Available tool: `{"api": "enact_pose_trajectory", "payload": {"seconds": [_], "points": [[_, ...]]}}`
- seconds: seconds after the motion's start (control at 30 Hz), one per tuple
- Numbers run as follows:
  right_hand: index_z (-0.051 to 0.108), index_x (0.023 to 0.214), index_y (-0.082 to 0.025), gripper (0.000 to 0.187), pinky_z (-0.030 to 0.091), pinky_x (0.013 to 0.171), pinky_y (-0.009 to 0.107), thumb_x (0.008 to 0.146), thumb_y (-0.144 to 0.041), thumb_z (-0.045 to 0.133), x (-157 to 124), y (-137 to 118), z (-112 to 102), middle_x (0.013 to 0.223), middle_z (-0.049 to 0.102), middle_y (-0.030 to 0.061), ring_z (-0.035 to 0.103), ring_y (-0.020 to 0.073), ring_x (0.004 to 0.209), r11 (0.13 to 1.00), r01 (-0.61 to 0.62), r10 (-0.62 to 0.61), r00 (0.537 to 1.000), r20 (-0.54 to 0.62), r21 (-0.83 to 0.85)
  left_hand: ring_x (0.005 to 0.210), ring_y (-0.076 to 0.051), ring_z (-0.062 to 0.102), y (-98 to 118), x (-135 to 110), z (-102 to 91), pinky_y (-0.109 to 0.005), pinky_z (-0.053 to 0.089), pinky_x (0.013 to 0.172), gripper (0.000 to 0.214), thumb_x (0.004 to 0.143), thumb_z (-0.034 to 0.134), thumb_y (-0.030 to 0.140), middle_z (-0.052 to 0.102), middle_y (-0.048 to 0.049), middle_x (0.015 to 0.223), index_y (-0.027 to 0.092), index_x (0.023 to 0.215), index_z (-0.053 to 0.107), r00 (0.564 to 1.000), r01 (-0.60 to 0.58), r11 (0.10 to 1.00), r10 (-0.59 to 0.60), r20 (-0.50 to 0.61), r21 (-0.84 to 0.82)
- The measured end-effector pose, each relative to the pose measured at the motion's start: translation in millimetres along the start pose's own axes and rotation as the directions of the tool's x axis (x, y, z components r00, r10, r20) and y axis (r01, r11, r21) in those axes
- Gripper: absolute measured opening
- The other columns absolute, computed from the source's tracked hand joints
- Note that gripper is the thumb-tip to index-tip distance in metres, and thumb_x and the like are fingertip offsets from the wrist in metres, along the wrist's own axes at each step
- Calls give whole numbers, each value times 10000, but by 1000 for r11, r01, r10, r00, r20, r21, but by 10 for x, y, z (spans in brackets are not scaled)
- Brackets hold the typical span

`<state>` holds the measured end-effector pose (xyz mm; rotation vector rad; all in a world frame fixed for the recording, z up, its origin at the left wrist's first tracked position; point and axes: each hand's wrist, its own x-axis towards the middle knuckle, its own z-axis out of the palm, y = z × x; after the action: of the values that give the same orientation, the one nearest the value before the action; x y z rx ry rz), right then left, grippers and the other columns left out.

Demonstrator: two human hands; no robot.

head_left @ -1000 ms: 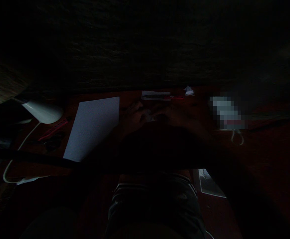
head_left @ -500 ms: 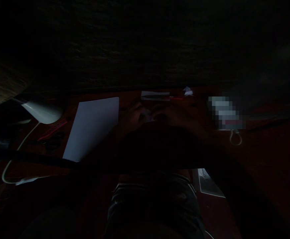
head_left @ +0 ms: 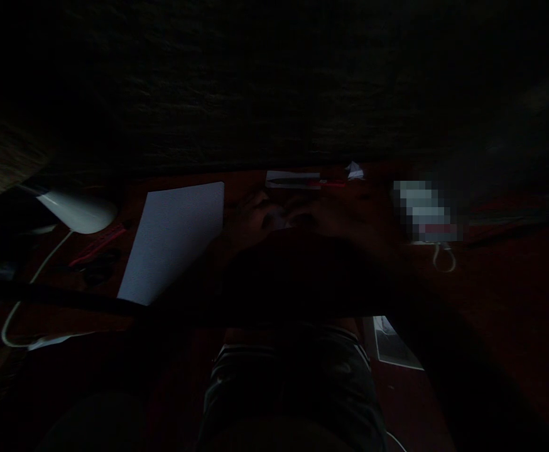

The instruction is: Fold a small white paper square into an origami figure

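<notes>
The scene is very dark. My left hand and my right hand are close together over the table, both with curled fingers. Between them shows a small pale piece, paper-like, pinched by the fingers of both hands; its shape is mostly hidden. Just beyond the hands lies a white strip, with a slim red-and-dark tool across it. A crumpled scrap of white paper is to the right of that. Left of my left hand lies a white sheet of paper.
At the left, a white lamp-like cone, a pale cord, a red slim object and a dark object are on the table. A blurred-out pale item with a loop lies at the right. A dark wall rises behind.
The view shifts very slightly. Both hands stay in nearly the same place, fingers still curled around the small pale piece.
</notes>
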<state>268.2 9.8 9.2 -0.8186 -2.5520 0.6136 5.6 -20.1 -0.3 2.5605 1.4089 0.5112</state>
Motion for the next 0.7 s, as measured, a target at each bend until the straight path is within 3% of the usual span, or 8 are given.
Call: {"api": "enact_pose_trajectory", "payload": {"seconds": [0.33, 0.7], "points": [[920, 1222, -324, 381, 621, 1150, 475, 1033, -114, 664, 1, 48, 17, 1435, 848, 48, 789, 278, 1331, 999, 22, -22, 1000, -5, 42, 1325, -389, 658, 93, -8, 98, -591, 540, 1194, 297, 1078, 714, 430, 714, -149, 1344, 216, 1265, 802, 995, 84, 996, -82, -65, 21], [917, 1195, -326, 347, 629, 1117, 454, 1013, -124, 702, 14, 88, 105, 1360, 865, 36, 795, 257, 1262, 999, 30, -27, 997, -71, 38, 1308, -378, 664, 115, -9, 111, -574, 553, 1166, 293, 1082, 727, 489, 704, -137, 1320, 238, 1218, 790, 988, 128, 991, -125, -94, 26]]}}
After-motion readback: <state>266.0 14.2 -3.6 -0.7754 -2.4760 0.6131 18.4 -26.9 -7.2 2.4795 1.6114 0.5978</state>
